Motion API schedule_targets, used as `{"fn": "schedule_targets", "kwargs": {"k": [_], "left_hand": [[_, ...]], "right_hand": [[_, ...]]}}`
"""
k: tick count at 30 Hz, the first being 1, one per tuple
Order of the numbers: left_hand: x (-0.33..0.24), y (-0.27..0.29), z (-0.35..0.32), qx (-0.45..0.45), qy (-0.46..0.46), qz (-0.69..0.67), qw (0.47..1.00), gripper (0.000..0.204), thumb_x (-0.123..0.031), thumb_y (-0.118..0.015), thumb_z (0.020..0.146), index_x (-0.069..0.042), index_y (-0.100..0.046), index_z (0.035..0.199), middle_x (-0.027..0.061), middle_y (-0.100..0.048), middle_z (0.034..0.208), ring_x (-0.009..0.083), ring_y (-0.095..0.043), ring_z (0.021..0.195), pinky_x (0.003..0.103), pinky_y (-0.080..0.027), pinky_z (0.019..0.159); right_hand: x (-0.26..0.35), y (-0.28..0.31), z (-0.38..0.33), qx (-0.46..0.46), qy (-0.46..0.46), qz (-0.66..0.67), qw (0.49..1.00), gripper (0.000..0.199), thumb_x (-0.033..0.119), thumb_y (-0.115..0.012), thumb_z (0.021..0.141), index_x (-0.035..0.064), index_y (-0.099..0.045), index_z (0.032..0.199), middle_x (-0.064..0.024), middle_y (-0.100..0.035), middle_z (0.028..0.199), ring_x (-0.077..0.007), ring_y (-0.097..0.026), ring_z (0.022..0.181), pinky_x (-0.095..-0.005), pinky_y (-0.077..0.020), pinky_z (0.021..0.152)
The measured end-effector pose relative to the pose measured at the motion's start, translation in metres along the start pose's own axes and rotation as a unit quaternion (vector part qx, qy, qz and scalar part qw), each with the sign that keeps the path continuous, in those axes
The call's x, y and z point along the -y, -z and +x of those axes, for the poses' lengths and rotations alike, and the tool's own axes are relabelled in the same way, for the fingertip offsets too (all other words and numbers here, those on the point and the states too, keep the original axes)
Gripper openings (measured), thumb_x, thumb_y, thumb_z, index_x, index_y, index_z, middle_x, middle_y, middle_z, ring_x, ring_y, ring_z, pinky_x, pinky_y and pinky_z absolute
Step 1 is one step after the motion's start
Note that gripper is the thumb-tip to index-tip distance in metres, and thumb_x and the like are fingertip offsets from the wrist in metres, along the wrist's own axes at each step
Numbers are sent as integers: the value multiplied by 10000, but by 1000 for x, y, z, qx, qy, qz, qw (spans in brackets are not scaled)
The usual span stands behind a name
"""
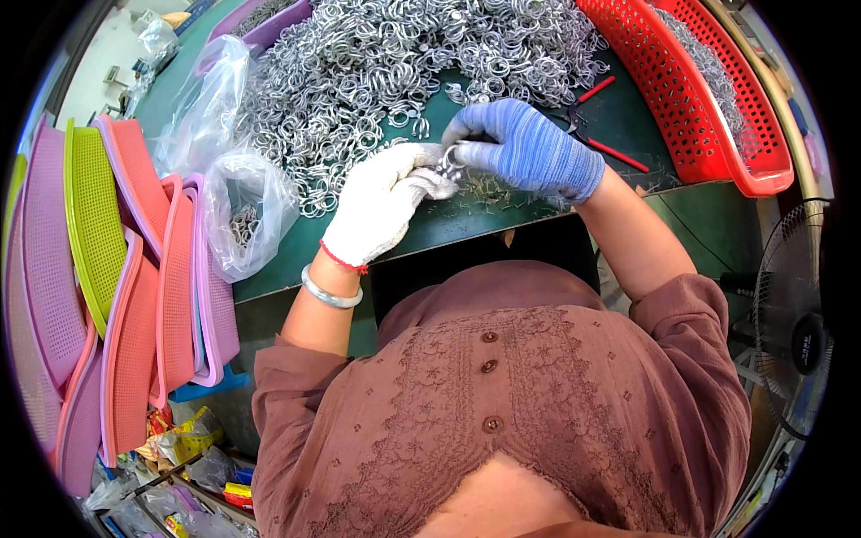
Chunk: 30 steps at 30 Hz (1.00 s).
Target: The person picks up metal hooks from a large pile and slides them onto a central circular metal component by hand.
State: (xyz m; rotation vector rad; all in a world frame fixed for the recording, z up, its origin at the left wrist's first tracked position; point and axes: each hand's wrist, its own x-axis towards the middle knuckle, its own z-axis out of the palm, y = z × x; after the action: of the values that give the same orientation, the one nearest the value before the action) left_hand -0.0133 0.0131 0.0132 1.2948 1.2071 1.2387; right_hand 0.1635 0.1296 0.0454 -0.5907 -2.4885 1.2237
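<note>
My left hand [381, 197], in a white knitted glove with a red cuff edge, is closed on a small silver metal ring [450, 165]. My right hand [529, 151], in a blue glove, meets it there, its thumb and fingers pinching at the same ring. Finger parts cover much of the ring, so its full shape is hidden. Just beyond both hands spreads a large heap of similar metal rings [430, 63]. Pliers with red handles [617, 154] lie on the green table [359, 255], right beside my right hand.
A red perforated basket [682, 125] with metal pieces stands at the right. At left, a clear plastic bag [256, 193] holds some rings, next to stacked coloured baskets [134, 269]. A purple tray [269, 31] sits at the far left; a fan [789, 314] stands at right.
</note>
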Motion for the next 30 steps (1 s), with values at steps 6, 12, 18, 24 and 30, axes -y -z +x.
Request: {"fn": "schedule_targets", "kwargs": {"k": [6,12,18,24,30], "left_hand": [[6,3,-2,11,20,-7,1000,328,120,-410,847,73,-551,1140,154,-667,948,188,-671,841,280,-540,793],[-10,-5,1,-16,-56,266,962,488,-132,-666,792,22,-533,1236,164,-645,1043,249,-648,960,332,-513,869],[-27,-20,4,-34,-24,230,972,617,-176,-742,784,21,-490,1312,97,-628,1146,139,-599,982,262,-480,879],[-10,-15,8,-68,-127,449,882,305,-169,-725,782,-23,-661,1042,73,-683,801,148,-657,757,267,-506,706],[0,-14,9,-147,-201,386,888,442,-354,-783,694,-69,-597,976,105,-594,752,254,-596,678,346,-490,633]], "right_hand": [[-8,-14,-1,-49,-9,159,986,199,96,-594,861,-32,-642,1006,-58,-649,924,-114,-584,871,-270,-476,805],[-4,-12,3,-79,12,111,991,229,172,-644,826,-15,-668,956,-140,-675,832,-198,-652,779,-321,-516,761],[4,-7,7,-51,-46,92,993,182,119,-651,834,-27,-663,941,-71,-655,821,-113,-598,774,-268,-496,740],[12,-1,8,-33,-67,75,994,165,132,-650,828,-16,-669,897,-31,-627,724,-81,-559,629,-239,-472,591],[16,12,13,-88,-60,112,988,173,160,-660,835,-3,-660,893,-9,-585,662,-39,-497,532,-206,-414,476]]}}
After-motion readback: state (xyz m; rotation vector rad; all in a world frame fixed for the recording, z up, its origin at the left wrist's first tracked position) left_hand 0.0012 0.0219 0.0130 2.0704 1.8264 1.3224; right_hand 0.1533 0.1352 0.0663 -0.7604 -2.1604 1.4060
